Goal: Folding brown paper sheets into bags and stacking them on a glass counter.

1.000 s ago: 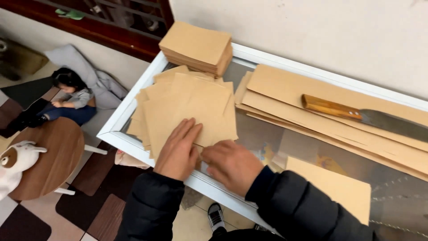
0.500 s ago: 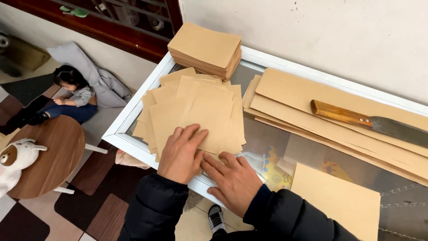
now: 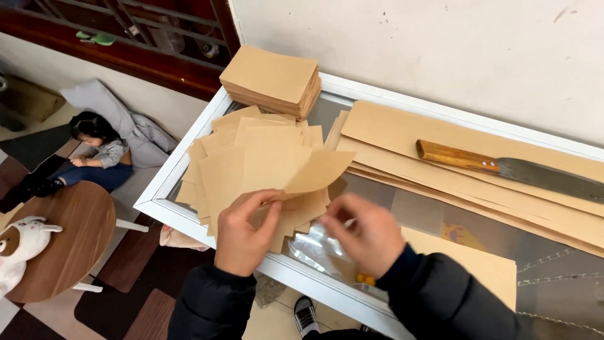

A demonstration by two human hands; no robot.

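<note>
We are lifting one brown sheet (image 3: 318, 171) off the loose pile (image 3: 251, 167) on the glass-topped table (image 3: 189, 217). Our left hand (image 3: 245, 236) is pinching the sheet's lower corner between thumb and fingers, holding it tilted just above the pile. Our right hand (image 3: 368, 236) is hovering beside it, blurred, fingers loosely curled and holding nothing we can make out. A neat stack (image 3: 270, 80) is sitting at the table's far corner. Long strips (image 3: 402, 135) are lying to the right, with a wooden-handled knife (image 3: 503, 169) resting on them. A child (image 3: 88, 154) is sitting on the floor beside a round table (image 3: 63, 245).
</note>
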